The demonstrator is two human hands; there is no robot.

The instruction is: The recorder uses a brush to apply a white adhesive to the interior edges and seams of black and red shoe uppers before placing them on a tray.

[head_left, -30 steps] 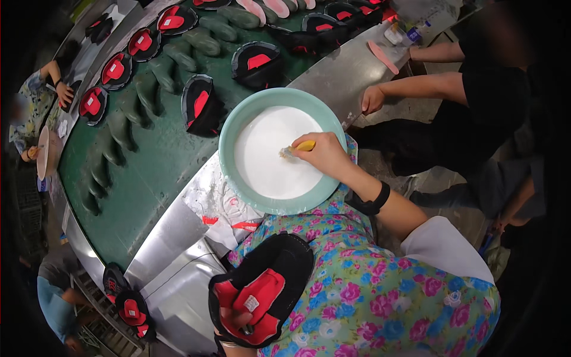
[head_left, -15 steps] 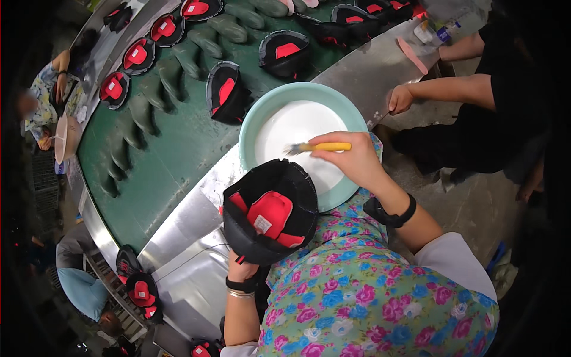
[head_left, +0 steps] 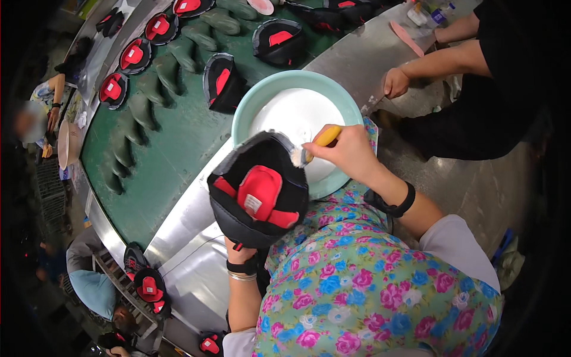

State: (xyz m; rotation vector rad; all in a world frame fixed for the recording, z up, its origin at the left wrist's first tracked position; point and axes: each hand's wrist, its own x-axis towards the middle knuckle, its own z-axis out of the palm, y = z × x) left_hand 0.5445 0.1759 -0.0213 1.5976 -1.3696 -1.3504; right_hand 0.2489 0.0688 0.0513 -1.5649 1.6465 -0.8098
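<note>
A black shoe upper with a red lining [head_left: 260, 185] is held up in front of me, its open edge facing upward. My left hand [head_left: 239, 252] grips it from below; most of the fingers are hidden under the upper. In my right hand [head_left: 352, 153] is a brush with a yellow handle [head_left: 328, 136]. Its white-coated bristles [head_left: 298, 157] are at the right edge of the upper, seemingly touching it. Just beyond, a pale green basin [head_left: 245, 111] contains white liquid [head_left: 291, 113], and the upper overlaps its near left rim.
A green work surface [head_left: 172, 193] carries rows of dark green shoe lasts [head_left: 141, 111] and more black uppers [head_left: 223, 81]. Metal edging [head_left: 181, 229] borders it. At right, another person's hand [head_left: 396, 83] is by the ledge, near a pink insole [head_left: 406, 37] and a bottle [head_left: 440, 13].
The brush has moved from over the basin to the right edge of the upper, its handle now tilted up. The upper has shifted slightly up and left.
</note>
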